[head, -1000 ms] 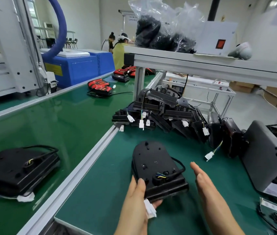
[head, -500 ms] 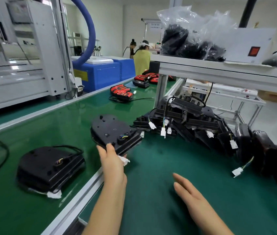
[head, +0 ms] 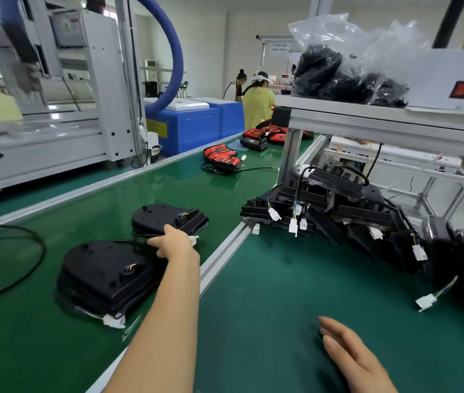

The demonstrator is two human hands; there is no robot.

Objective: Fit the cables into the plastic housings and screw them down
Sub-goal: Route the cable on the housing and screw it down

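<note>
**Housing [head: 159, 217] on the belt [head: 40, 336], gripped at its near edge**

Nearest, the right hand [head: 350, 355] lies open over the green tabletop [head: 267, 307], fingers straight and together. Left of it a second housing [head: 103, 276] sits on the belt. Just beyond, the left hand [head: 175, 243] curls round the housing's near edge. Farther right, a pile [head: 338, 205] of housings crowds the tabletop.

factory assembly line, electronics type. long green conveyor belt [head: 97, 211] w/ alu rails [head: 225, 248], black plastic housings [head: 338, 205] w/ wires piled at the bench, white automated machine [head: 103, 80] + blue hose [head: 176, 52] alongside, bagged parts [head: 324, 69] on an overhead shelf [head: 381, 120], other workers [head: 256, 106] further down the line.
</note>
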